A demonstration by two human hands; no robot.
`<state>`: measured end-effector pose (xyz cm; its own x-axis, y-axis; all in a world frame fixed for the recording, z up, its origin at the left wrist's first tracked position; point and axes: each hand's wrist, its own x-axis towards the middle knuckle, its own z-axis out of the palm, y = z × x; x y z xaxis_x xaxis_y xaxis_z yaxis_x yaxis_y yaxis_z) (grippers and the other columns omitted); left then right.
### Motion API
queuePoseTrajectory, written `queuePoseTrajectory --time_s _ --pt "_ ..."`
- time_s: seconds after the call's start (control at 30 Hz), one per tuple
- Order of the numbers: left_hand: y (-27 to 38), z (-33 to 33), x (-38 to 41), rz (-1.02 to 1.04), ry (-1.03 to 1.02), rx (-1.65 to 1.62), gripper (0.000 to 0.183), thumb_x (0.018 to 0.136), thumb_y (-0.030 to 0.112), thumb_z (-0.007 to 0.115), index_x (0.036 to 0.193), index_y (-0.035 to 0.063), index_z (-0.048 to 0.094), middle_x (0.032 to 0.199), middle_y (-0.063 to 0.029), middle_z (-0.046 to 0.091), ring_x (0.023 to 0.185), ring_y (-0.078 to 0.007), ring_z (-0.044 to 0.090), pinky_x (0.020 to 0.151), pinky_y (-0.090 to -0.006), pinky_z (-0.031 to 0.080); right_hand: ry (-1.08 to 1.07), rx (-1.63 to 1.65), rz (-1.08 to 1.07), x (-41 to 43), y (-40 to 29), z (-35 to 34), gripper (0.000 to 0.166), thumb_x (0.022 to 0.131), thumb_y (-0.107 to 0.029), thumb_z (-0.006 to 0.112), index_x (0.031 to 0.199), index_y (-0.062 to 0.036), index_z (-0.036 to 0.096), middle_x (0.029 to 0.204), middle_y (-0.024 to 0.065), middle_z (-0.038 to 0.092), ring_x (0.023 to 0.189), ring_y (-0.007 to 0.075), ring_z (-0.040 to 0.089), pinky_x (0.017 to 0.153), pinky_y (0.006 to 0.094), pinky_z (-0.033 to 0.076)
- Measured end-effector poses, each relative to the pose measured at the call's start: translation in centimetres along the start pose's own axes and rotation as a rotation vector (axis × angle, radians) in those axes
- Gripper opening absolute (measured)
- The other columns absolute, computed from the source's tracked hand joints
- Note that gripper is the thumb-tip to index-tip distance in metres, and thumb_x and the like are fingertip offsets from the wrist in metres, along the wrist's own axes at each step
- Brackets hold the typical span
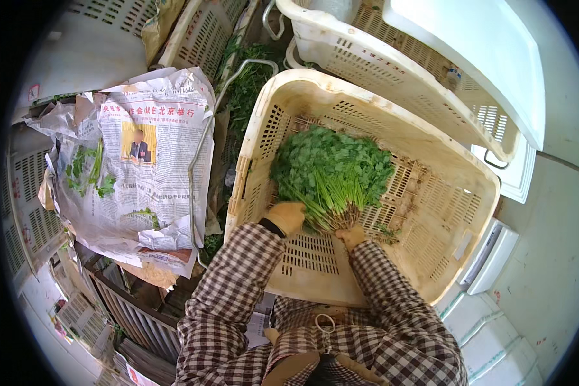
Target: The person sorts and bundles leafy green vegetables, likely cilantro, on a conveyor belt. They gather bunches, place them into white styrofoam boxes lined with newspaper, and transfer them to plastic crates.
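A thick bunch of leafy greens that looks like coriander (333, 164) lies inside a cream plastic crate (444, 193) in front of me. Its leaves point to the far side, and its pale stems and brown roots point towards me. My left hand (285, 218), with a dark band at the wrist, is curled against the left edge of the stems; its fingertips are hidden. At the root ends, my right hand (351, 237) grips the bunch with curled fingers. A few loose sprigs (388, 232) rest on the dirty crate floor to the right.
Left of the crate, newspaper sheets (169, 130) hold some stray sprigs (94, 169). A bent metal handle (191, 188) crosses the paper's edge. More greens (246, 96) lie behind it. Another cream crate (366, 53) and a white foam lid (487, 58) stand beyond.
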<state>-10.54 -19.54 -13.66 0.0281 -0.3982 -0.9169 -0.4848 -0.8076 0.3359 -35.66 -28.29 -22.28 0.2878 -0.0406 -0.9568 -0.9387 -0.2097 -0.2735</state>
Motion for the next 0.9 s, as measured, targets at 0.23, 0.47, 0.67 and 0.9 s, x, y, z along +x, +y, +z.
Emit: queuePoseTrajectory --time_s 0.23,0.47,0.67,0.9 --pt "10.7 -7.2 -0.6 0.696 0.475 -0.209 0.039 0.099 0.024 0.043 0.130 0.0032 0.056 0.123 -0.0184 0.063 0.107 -0.0345 0.061 0.094 -0.0414 0.049 0.338 0.387 -0.638 -12.3 -0.6 -5.2 0.055 0.085 -0.018 0.073 0.130 0.0017 0.047 0.102 0.0196 0.068 0.086 0.0343 0.066 0.068 0.0416 0.055" --pt "18.9 -3.7 2.3 0.591 -0.300 0.644 0.046 0.100 0.039 0.047 0.138 0.0147 0.054 0.133 -0.0078 0.060 0.120 -0.0259 0.055 0.108 -0.0490 0.036 -0.029 -0.318 -0.229 -27.8 -11.0 -15.2 0.073 0.062 -0.026 0.086 0.116 0.0072 0.049 0.091 0.0272 0.065 0.089 0.0413 0.066 0.076 0.0454 0.053" --pt "12.5 1.0 -5.9 0.391 -0.969 -0.471 0.080 0.098 0.067 0.028 0.155 0.0119 0.019 0.161 -0.0093 0.020 0.147 -0.0274 0.020 0.121 -0.0444 0.019 -0.312 -0.412 -0.485 -31.4 -12.8 -16.3 0.068 0.070 -0.026 0.080 0.121 0.0044 0.046 0.091 0.0238 0.066 0.084 0.0381 0.067 0.075 0.0445 0.056" --pt "8.4 1.0 -8.5 0.415 -0.447 -0.993 0.077 0.099 0.064 0.028 0.154 0.0103 0.022 0.160 -0.0100 0.023 0.145 -0.0278 0.024 0.119 -0.0440 0.022 -0.362 -0.729 -0.572 -30.2 -17.1 -18.4 0.063 0.069 -0.022 0.078 0.116 0.0051 0.047 0.087 0.0246 0.065 0.084 0.0388 0.066 0.072 0.0447 0.055"
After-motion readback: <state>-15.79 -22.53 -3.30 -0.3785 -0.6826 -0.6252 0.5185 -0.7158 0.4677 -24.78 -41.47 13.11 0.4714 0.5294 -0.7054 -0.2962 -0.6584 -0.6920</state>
